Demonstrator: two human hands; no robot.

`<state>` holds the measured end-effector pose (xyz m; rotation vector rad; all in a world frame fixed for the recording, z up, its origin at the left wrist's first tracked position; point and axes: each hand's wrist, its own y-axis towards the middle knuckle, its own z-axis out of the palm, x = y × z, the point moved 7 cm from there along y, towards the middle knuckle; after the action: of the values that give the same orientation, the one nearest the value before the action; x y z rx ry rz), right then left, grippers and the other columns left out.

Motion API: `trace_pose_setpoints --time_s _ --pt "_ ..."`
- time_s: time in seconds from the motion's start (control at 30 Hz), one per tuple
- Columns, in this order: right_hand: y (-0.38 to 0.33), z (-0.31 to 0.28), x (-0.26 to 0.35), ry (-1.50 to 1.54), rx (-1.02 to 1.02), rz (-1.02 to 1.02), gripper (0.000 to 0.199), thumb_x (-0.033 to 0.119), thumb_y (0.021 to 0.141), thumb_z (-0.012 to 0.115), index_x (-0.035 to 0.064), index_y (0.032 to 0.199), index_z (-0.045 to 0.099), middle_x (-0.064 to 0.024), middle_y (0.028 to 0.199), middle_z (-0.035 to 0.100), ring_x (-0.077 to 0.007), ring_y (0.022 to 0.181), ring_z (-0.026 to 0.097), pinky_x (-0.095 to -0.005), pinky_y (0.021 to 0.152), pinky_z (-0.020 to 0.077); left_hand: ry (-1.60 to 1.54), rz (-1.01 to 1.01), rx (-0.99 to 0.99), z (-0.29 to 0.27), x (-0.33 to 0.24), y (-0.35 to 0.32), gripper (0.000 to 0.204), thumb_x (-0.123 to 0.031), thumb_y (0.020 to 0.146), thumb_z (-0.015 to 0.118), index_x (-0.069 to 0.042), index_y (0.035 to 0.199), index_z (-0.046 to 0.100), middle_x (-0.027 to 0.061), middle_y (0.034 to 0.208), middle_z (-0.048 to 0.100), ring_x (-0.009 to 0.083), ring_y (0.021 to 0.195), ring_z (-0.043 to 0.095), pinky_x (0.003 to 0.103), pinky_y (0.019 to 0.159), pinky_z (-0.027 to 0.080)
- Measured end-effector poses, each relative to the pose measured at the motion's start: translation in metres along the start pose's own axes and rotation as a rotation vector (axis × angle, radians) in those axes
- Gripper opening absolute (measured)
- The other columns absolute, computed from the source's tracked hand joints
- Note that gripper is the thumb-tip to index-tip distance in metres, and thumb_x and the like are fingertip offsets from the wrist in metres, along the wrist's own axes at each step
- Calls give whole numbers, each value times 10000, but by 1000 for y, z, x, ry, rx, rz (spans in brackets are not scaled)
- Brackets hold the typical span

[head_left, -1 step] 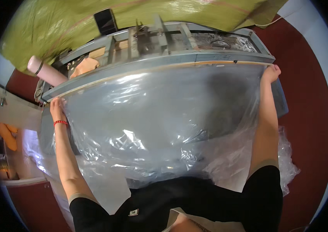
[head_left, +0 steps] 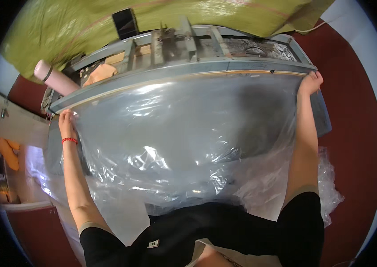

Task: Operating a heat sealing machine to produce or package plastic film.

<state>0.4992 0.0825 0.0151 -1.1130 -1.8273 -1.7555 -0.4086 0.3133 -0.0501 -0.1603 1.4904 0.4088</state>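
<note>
A wide sheet of clear plastic film (head_left: 175, 124) is spread over a grey work surface, wrinkled and shiny toward me. My left hand (head_left: 67, 123) is closed on the film's far left edge, close to the end of a long grey metal bar (head_left: 175, 71). At the far right, my right hand (head_left: 310, 83) pinches the film's other corner by the bar's right end. Both arms are stretched out, with the film pulled fairly flat along the bar between them. Nearer my body, the film hangs in loose folds.
Behind the bar stands an open metal frame (head_left: 217, 42) with crosspieces. A pink bottle (head_left: 57, 79) leans at its left, near a peach-coloured cloth (head_left: 101, 74). A dark phone-like slab (head_left: 125, 23) rests against yellow-green sheeting (head_left: 81, 26). Reddish-brown floor (head_left: 353, 133) lies to the right.
The view has shifted very slightly. My right hand sits a touch further left against the bar's end, its wrist a little more bent. Both hands keep their hold on the film.
</note>
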Motion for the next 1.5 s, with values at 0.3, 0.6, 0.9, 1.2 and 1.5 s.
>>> trace_pose_setpoints --time_s 0.3,0.6,0.9,1.2,1.5 --pt "-266 -42 338 589 918 -910 256 131 723 647 29 941 560 -95 948 549 -241 907 520 -323 787 419 150 288 144 -42 -128 -105 67 -79 840 524 -69 906 520 -47 784 489 31 699 439 170 689 380" --pt "-276 -33 208 476 1819 -117 132 163 759 643 43 745 588 26 653 555 -52 633 504 -192 586 404 1129 192 198 -132 -48 -122 320 -194 845 526 -1 1101 520 132 1141 538 256 1070 497 326 910 368" --pt "-62 -88 -37 68 931 -211 213 183 756 665 10 675 572 55 602 468 -36 590 391 -194 536 338 513 326 582 25 -78 -234 352 -147 852 490 -37 1187 483 116 1256 448 207 1178 400 292 960 317" --pt "-24 -98 -79 -106 813 -242 301 267 769 653 3 678 543 41 583 418 -62 572 365 -206 542 338 541 138 708 47 -83 -316 123 -77 749 616 -26 859 593 51 933 586 145 841 550 245 700 424" --pt "-23 -96 -83 -152 816 -254 305 305 773 639 14 716 570 34 587 445 -67 578 388 -217 555 355 583 47 649 57 -48 -334 166 -90 780 600 -25 933 602 27 858 584 114 812 511 242 715 385"
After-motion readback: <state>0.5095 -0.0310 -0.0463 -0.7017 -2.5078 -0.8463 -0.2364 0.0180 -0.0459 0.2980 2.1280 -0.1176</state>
